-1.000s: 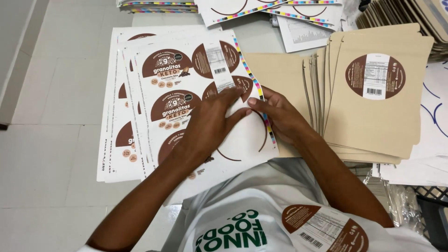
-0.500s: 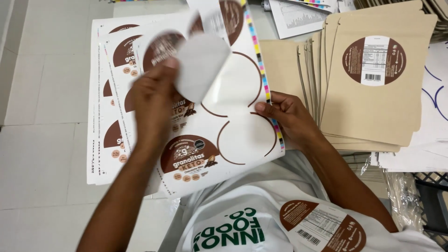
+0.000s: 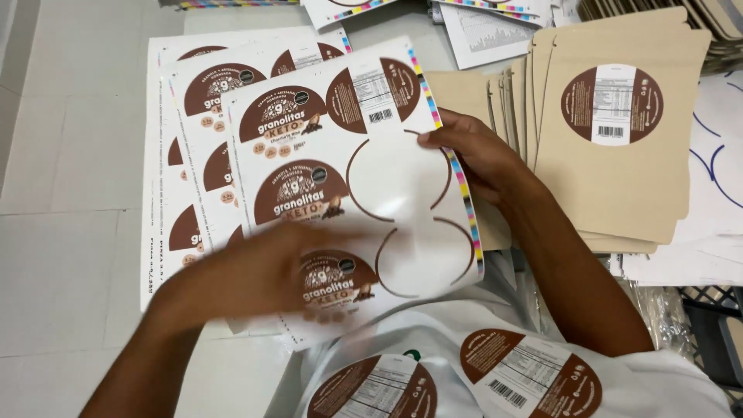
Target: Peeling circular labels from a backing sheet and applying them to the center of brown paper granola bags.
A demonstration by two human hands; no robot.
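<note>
A sheet of round brown stickers (image 3: 402,178) lies on top of a fanned stack of similar sheets (image 3: 182,178). Three of its circles are peeled off and show white backing. My right hand (image 3: 484,159) grips the sheet's right edge at the coloured strip, thumb on top. My left hand (image 3: 271,275) is blurred and lies flat over the lower left part of the sheet, with nothing seen in it. Two round brown stickers (image 3: 371,391) (image 3: 530,379) are stuck on my white shirt at the bottom of the view.
A stack of tan paper pouches (image 3: 619,193) lies to the right, the top one bearing a round brown sticker (image 3: 611,104). More pouches (image 3: 696,15) and printed sheets (image 3: 495,27) lie at the back. A dark crate (image 3: 712,325) sits at the lower right.
My left hand held a peeled sticker up over the sheet; now it has dropped low over the sheet without it, and a second sticker shows on my shirt. My right hand stayed at the sheet's edge.
</note>
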